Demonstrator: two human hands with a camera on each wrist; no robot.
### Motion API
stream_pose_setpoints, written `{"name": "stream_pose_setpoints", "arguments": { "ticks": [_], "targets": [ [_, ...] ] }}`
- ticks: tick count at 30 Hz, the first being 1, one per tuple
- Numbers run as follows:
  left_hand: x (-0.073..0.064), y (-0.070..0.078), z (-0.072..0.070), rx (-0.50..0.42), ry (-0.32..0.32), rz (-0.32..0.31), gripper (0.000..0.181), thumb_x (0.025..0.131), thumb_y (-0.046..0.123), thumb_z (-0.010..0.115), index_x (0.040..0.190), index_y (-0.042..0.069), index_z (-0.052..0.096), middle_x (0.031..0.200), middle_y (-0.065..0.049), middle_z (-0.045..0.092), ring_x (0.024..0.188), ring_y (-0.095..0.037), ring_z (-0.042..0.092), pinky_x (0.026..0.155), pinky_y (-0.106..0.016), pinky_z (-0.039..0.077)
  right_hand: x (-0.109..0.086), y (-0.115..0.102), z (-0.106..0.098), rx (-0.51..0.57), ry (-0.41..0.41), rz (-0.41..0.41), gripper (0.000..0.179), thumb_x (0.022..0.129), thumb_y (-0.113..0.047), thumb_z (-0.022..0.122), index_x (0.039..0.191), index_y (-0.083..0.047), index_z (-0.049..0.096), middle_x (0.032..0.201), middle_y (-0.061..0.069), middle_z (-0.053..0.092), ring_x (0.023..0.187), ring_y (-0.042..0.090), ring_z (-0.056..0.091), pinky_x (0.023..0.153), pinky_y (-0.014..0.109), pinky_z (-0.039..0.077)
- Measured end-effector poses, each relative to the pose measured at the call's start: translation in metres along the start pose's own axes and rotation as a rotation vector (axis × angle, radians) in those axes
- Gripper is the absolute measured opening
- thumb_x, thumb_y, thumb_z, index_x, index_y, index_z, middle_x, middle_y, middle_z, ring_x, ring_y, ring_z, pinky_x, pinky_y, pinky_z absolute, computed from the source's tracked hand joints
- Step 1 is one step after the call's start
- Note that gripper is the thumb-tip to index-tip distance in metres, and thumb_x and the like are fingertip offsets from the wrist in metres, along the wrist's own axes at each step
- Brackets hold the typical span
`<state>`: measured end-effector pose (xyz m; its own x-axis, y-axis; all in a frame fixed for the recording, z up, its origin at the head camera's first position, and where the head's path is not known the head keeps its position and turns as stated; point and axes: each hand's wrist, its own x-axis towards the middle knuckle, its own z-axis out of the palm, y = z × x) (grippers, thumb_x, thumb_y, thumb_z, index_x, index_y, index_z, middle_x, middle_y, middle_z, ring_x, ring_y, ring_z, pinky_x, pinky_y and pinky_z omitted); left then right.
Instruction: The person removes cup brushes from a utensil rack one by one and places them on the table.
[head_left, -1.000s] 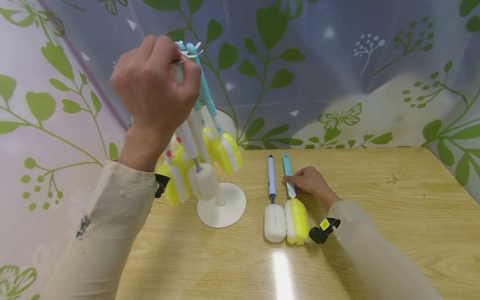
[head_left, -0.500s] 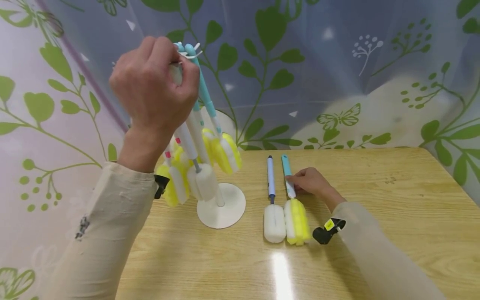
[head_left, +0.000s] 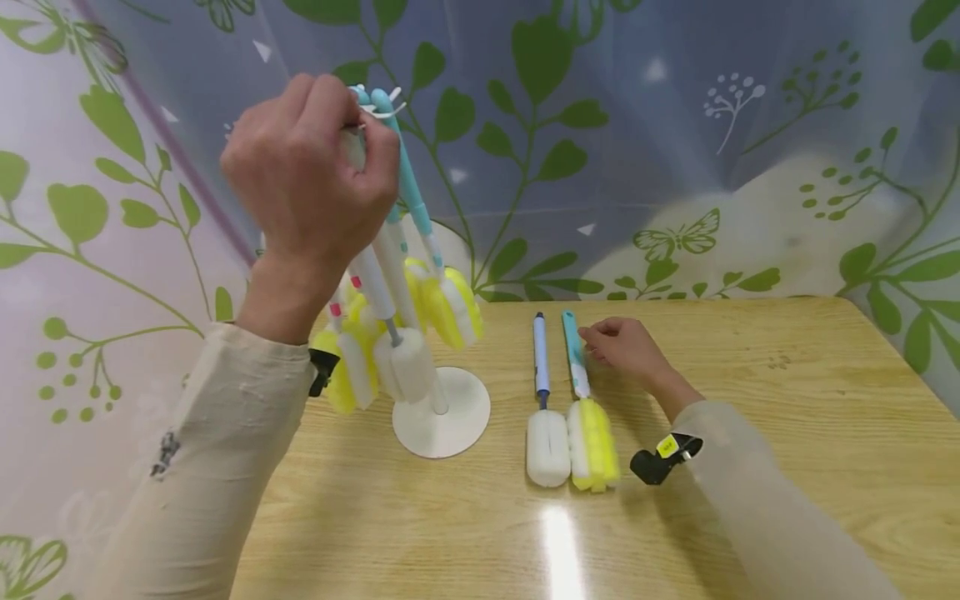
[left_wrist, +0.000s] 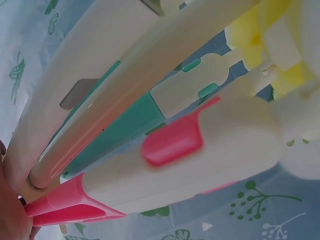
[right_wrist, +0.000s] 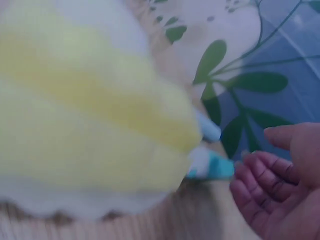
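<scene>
My left hand (head_left: pixel 311 158) grips the top of a white upright rack (head_left: pixel 441 421), where small white hooks stick out. Several sponge bottle brushes hang from it, among them one with a teal handle and yellow-white sponge head (head_left: pixel 453 308) and one with a white sponge head (head_left: pixel 405 364). A pink-ended brush handle (left_wrist: pixel 210 145) reaches up to the hand in the left wrist view. On the table, my right hand (head_left: pixel 622 346) is just right of a teal-and-white brush handle (head_left: pixel 573 342) with a yellow-white sponge head (head_left: pixel 592 446), its fingers loosely bent and thumb apart.
Left of that brush lies another with a lavender handle (head_left: pixel 542 354) and white sponge head (head_left: pixel 548 448), side by side with it. Both lie on a wooden table (head_left: pixel 810 467). A leaf-patterned curtain (head_left: pixel 675 125) stands behind the table and along its left.
My right hand has let go of the teal brush handle and shifted slightly up and right, with the brush lying on the table. My left hand stays at the rack's top.
</scene>
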<state>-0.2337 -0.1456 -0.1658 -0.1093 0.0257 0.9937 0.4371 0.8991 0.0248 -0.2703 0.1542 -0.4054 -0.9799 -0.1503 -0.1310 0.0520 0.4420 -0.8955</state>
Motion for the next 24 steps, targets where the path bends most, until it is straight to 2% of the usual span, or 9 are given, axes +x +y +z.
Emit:
{"name": "stream_pose_setpoints", "arguments": {
  "ticks": [4,9,15,21,24],
  "targets": [
    [0.0,-0.002,0.0,-0.016,0.003,-0.001,0.021,0.071,0.019,0.047,0.062,0.002,0.057,0.057,-0.007,0.049,0.048,-0.025,0.039,0.055,-0.03,0.021,-0.001,-0.02,0.004,0.059,-0.008,-0.077,0.046,0.097,-0.031,0.052,0.122,0.008,0.055,0.11,0.026,0.059,0.1,0.039,0.059,0.087,0.047,0.048],
    [0.001,-0.005,0.001,-0.08,0.026,-0.006,0.024,0.073,0.02,0.047,0.062,0.001,0.059,0.057,-0.008,0.054,0.048,-0.024,0.041,0.056,-0.029,0.022,-0.005,-0.048,0.008,0.06,-0.002,-0.167,0.045,0.097,-0.036,0.051,0.119,0.002,0.057,0.105,0.018,0.062,0.097,0.032,0.061,0.083,0.041,0.051],
    [0.004,-0.011,0.002,-0.254,0.043,0.009,0.026,0.071,0.017,0.043,0.062,0.0,0.061,0.07,-0.003,0.069,0.048,-0.024,0.053,0.052,-0.03,0.025,-0.012,-0.075,0.014,0.092,-0.029,-0.262,0.04,0.097,-0.035,0.053,0.116,0.0,0.06,0.102,0.018,0.062,0.092,0.024,0.062,0.078,0.033,0.052],
    [0.007,-0.016,0.0,-0.412,-0.026,0.002,0.035,0.072,0.019,0.043,0.072,0.001,0.072,0.077,0.0,0.072,0.049,-0.023,0.054,0.052,-0.022,0.023,-0.02,-0.096,0.018,0.105,-0.011,-0.344,0.039,0.095,-0.038,0.054,0.114,-0.005,0.061,0.1,0.013,0.063,0.091,0.022,0.062,0.078,0.034,0.052],
    [0.009,-0.018,-0.003,-0.464,-0.074,0.006,0.036,0.074,0.019,0.043,0.073,0.002,0.076,0.079,0.0,0.073,0.054,-0.025,0.061,0.052,-0.019,0.022,-0.025,-0.107,0.021,0.104,-0.01,-0.385,0.037,0.095,-0.038,0.054,0.112,-0.005,0.062,0.098,0.012,0.064,0.089,0.021,0.062,0.079,0.034,0.051]
  ]
}}
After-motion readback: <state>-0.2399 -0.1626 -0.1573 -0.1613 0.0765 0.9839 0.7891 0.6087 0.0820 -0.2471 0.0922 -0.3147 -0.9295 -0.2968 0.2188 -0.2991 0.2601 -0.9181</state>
